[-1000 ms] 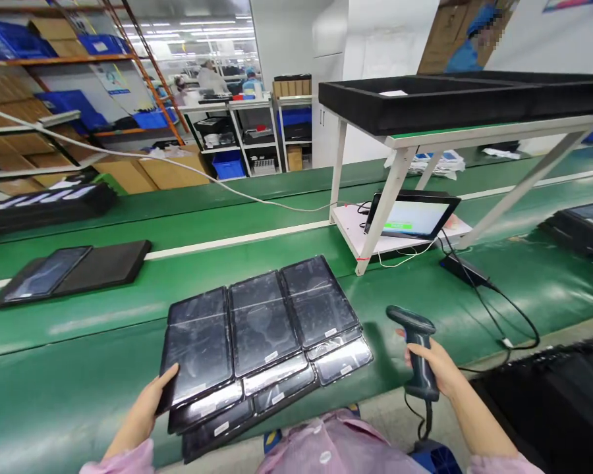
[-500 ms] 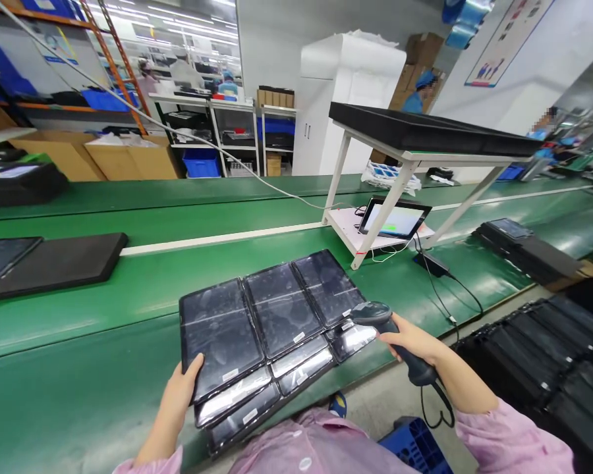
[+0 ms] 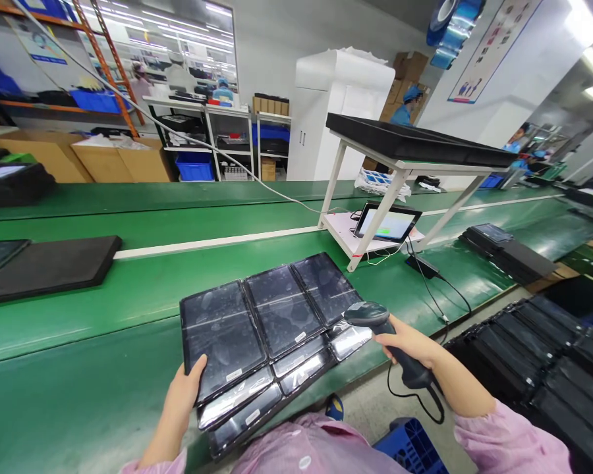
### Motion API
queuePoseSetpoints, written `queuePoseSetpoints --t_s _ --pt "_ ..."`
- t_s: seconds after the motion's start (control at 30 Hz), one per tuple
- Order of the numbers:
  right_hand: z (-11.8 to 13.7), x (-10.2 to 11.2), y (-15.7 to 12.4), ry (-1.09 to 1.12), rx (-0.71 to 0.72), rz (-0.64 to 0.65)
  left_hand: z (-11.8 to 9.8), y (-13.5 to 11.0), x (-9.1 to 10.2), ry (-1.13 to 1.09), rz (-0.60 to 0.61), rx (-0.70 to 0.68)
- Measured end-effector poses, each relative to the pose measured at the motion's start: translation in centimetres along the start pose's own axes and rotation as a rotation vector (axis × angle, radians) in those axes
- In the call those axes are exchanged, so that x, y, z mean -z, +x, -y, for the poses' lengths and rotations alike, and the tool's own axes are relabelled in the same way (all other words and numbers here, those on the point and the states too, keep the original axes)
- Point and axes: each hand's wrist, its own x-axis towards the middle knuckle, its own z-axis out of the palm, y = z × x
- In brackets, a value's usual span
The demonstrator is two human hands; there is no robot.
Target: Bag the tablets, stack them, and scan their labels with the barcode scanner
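My right hand [image 3: 409, 343] is wrapped round the handle of a dark barcode scanner [image 3: 368, 314], its head over the near right corner of the stack. Several black tablets [image 3: 279, 309] in clear film lie in staggered layers on the green bench, three side by side on top. Small white labels run along their near edges, and the lower layers stick out towards me. My left hand [image 3: 184, 392] grips the left edge of the stack, thumb on the top left tablet and the other fingers hidden at its side.
Behind the stack stands a white-legged rack [image 3: 375, 210] holding a lit display [image 3: 388, 221] and a black tray on top. A black foam tray [image 3: 54, 266] lies left. Black stacked trays [image 3: 538, 355] stand right, and a blue crate [image 3: 410, 447] is on the floor.
The scanner and my right hand have shifted slightly left relative to the tablets, and the scanner's cord hangs differently. My left hand keeps its grip. The camera view has tilted up a little.
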Motion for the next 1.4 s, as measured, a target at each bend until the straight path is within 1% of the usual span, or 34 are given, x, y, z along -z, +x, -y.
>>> queuePoseSetpoints --t_s 0.1,0.17,0.23,0.3,0.4,0.5,0.63,0.73,0.83,0.9,1.0,1.1,1.2,1.4 --pt "-0.1 -3.5 -0.3 0.058 -0.008 0.079 -0.5 -0.7 0.0 -0.034 0.037 0.018" --pt "-0.5 -6.1 -0.2 0.059 -0.026 0.136 -0.7 -1.2 0.0 -0.039 0.055 0.001" --pt "-0.8 -8.2 0.0 0.054 -0.027 0.151 -0.7 -1.3 -0.1 -0.038 0.071 -0.004" --pt "-0.8 -9.7 0.2 0.044 -0.023 0.136 -0.4 -1.3 -0.1 -0.035 0.081 -0.004" --pt "-0.2 -10.4 0.3 -0.004 -0.049 0.096 0.0 -1.2 -0.1 -0.036 0.105 -0.016" --pt "0.6 -10.2 0.0 -0.056 -0.062 0.055 0.3 -1.1 -0.1 -0.032 0.127 -0.030" --pt "1.0 -9.7 -0.4 -0.088 -0.052 0.052 0.3 -0.9 -0.1 -0.017 0.141 -0.032" --pt "0.9 -10.2 -0.7 -0.092 -0.059 0.044 0.3 -1.0 -0.1 -0.010 0.145 -0.032" --pt "1.0 -12.2 -1.2 -0.032 -0.032 0.076 0.2 -1.3 -0.1 -0.025 0.148 -0.050" --pt "1.3 -14.5 -1.4 0.010 -0.017 0.149 0.3 -1.4 -0.2 -0.040 0.147 -0.066" --pt "1.8 -18.3 -1.6 0.062 -0.040 0.251 0.5 -1.6 -0.2 -0.046 0.140 -0.067" --pt "2.3 -21.2 -1.5 0.077 -0.079 0.249 0.7 -1.6 -0.3 -0.047 0.137 -0.063" --pt "2.4 -22.6 -1.4 0.060 -0.120 0.219 0.9 -1.6 -0.4 -0.053 0.137 -0.073" --pt "2.3 -23.0 -1.8 0.085 -0.111 0.182 1.1 -1.6 -0.6 -0.067 0.143 -0.080"
